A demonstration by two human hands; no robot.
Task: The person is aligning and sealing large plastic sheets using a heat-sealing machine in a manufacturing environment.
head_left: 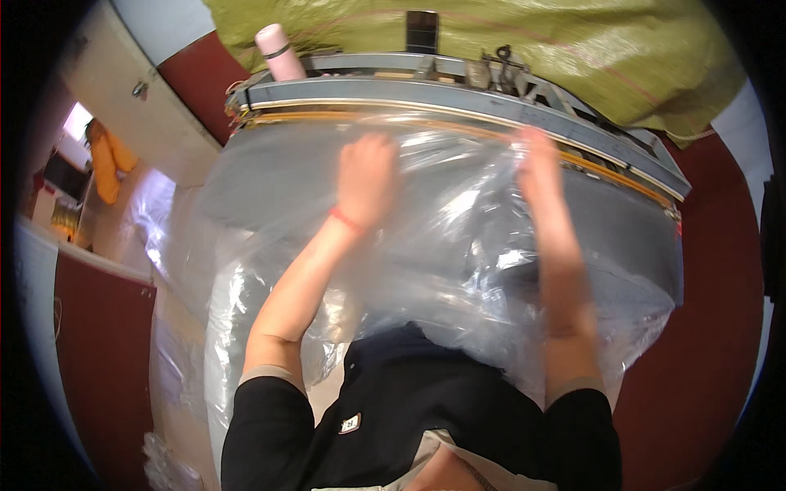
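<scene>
Film spread loose over desk, on near side of bar; slack folds could snag or crease if dragged. Closer to bar, left hand and right hand: both grips apparently closed on film, blurred; uneven pull could skew it. Beyond bar, flask could topple if jolted.

Clear film glints white against grey table, orange strip; pink bottle is banded black; olive sheet is faintly red-striped; black shirt is collared beige.
</scene>
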